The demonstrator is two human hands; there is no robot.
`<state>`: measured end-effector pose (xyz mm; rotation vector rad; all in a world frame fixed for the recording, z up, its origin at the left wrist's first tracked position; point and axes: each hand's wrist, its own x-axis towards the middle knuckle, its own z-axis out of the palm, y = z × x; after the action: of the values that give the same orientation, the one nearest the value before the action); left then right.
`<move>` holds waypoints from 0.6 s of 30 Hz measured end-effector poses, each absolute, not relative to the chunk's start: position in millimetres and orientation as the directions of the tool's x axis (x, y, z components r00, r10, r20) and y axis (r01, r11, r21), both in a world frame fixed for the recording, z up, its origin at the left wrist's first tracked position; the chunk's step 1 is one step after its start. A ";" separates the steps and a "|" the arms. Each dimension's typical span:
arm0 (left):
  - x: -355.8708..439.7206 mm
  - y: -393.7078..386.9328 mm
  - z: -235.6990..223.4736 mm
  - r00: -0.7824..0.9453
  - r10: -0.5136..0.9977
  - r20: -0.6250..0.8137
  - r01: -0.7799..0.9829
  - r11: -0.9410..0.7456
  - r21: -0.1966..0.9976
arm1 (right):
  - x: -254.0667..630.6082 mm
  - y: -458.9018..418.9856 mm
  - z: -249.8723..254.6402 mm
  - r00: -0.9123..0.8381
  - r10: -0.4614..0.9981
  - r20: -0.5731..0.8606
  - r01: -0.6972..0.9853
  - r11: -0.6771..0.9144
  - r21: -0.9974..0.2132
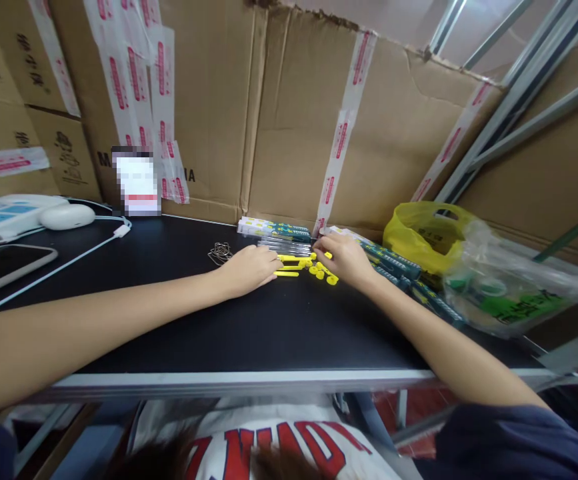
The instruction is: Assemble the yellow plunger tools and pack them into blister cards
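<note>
The person's left hand point(255, 268) lies palm down at the left ends of some yellow plastic sticks point(289, 273), its fingers bent over them; whether they grip one cannot be told. The right hand point(347, 259) is just across from it, thumb and fingers curled close together beside the yellow caps point(319, 271); whether anything is pinched there is too small to tell. The sticks and caps lie between the two hands, on the black desk point(269, 340). Just behind them is a row of clear tubes point(291, 247), and left of the left hand sits a small tangle of thin wire-like pieces point(220, 253).

Farther back, patterned white-and-green packs point(275, 227) lie near the cardboard wall point(293, 133). More green patterned packs point(393, 260) run beside the right forearm, towards a yellow plastic bag point(403, 230) and a clear plastic bag point(513, 303). Well to the left, a phone with a lit, pixelated screen point(139, 183) stands upright, near a white rounded case point(67, 217), a power strip point(9, 217) and a dark-screened phone point(6, 270).
</note>
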<state>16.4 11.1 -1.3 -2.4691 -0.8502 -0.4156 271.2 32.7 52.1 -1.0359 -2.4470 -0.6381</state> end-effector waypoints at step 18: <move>16.2 2.5 2.5 0.726 0.502 0.470 0.688 -0.542 -0.483 | 271.1 30.3 42.6 -0.703 0.681 0.205 0.705 0.629 0.328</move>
<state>16.2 2.5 2.5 -2.2633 -0.8955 -0.3636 271.1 30.3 42.6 -1.1843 -2.7798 -0.6011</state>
